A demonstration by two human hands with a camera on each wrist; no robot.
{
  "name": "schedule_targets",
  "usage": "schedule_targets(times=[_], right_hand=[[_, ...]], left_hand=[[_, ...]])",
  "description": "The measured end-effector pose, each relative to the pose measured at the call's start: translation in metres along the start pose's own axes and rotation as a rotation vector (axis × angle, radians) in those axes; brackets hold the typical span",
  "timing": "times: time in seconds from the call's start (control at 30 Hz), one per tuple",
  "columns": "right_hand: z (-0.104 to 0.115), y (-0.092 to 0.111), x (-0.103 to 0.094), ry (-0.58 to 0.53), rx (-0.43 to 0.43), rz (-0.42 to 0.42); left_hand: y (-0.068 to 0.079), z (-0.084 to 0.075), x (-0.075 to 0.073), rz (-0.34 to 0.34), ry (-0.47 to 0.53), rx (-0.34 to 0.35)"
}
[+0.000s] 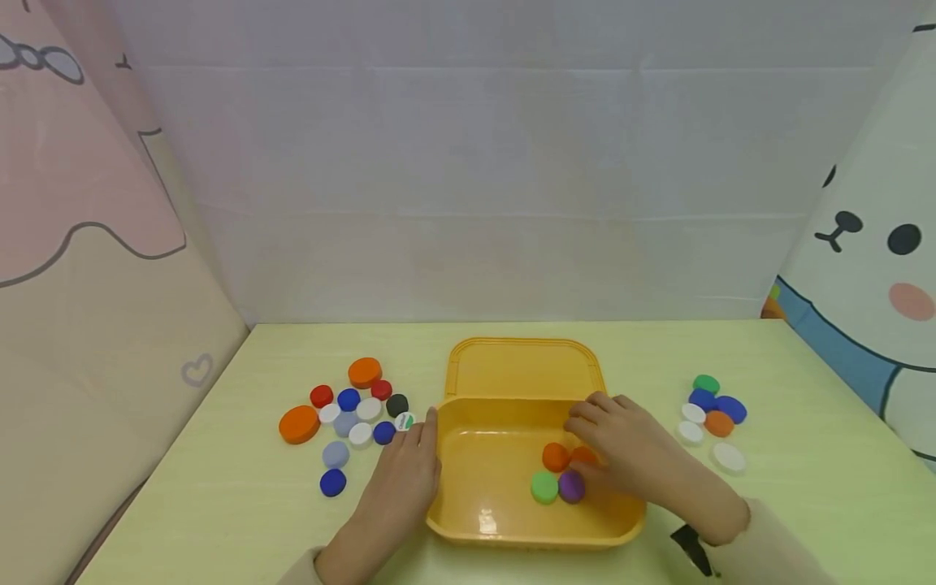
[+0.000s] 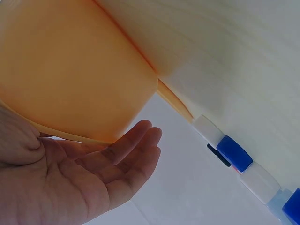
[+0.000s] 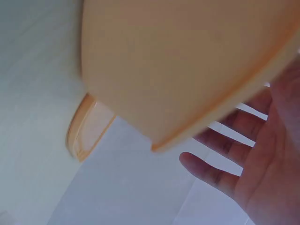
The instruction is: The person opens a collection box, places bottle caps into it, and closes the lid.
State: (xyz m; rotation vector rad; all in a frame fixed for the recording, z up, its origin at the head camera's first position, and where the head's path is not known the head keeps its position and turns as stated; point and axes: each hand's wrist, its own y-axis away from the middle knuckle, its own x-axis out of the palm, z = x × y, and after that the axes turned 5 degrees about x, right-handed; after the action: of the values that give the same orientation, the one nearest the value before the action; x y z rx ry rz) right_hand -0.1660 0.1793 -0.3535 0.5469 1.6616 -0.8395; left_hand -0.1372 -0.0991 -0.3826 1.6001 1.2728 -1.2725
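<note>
Pale table [image 1: 219,520]; on it yellow tub [image 1: 530,542]; lid [image 1: 522,370]; loose caps [image 1: 346,423]

The right hand [image 1: 629,447] hides part of an orange cap [image 1: 582,453]. The tub [image 1: 483,487] covers the near edge of the lid [image 1: 522,366]. Writing on a white cap [image 1: 405,421] is too small to read. The left wrist view's edge cuts off a blue cap [image 2: 293,206].

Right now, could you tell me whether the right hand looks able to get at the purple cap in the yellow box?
Probably yes: the right hand is over the right side of the yellow box, close to the purple cap, whose top appears largely uncovered.
</note>
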Motion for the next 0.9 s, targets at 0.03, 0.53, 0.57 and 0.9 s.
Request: schedule_targets(times=[0.03, 0.53, 0.57, 0.9], right_hand=[[-0.003, 0.001, -0.001, 0.004, 0.011, -0.005], [-0.063, 0.033, -0.003, -0.01, 0.146, -0.155], [-0.066, 0.035, -0.003, -0.005, 0.148, -0.168], [-0.091, 0.058, 0.001, -0.011, 0.311, -0.046]], left_hand=[[0.0, 0.0, 0.0, 0.001, 0.001, -0.004], [0.0, 0.001, 0.001, -0.01, -0.006, 0.012], [0.0, 0.002, 0.002, -0.013, -0.008, 0.015], [-0.001, 0.002, 0.002, -0.014, -0.006, 0.013]])
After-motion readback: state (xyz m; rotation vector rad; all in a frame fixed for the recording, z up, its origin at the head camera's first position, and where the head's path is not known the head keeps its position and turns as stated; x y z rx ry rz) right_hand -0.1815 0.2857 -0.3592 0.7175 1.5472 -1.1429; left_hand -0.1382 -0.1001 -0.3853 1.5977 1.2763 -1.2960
